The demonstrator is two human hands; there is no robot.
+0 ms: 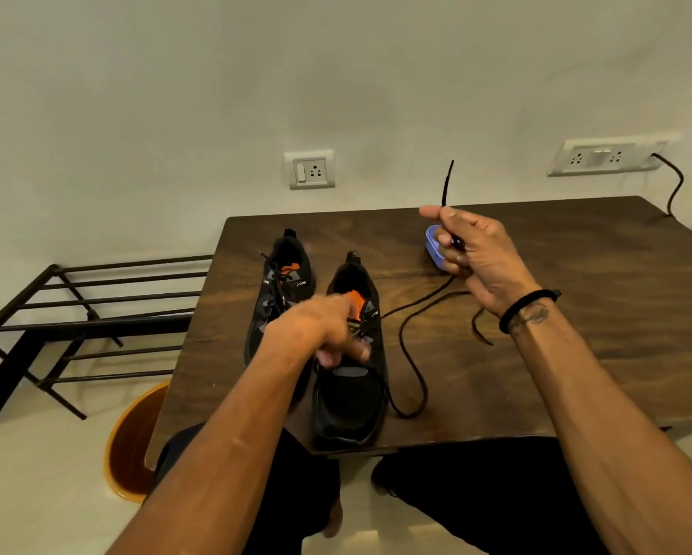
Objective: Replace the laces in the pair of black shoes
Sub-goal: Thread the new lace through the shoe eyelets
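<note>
Where the wooden surface [536, 354] carries two black shoes, the near shoe [350, 398] sits at its front edge, the far shoe [284, 282] beside it. Left hand [328, 334]: fingers curled at the near shoe's eyelets; grasp unclear. Right hand [472, 254]: raised, pinching black lace [410, 354], which trails to the near shoe.

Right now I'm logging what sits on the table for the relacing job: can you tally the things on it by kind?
Black shoes: 2, the far shoe with a lace in its eyelets, the near shoe under the left hand
Loose black lace: 1, gripped by the right hand
Purple container: 1
Total: 4
</note>
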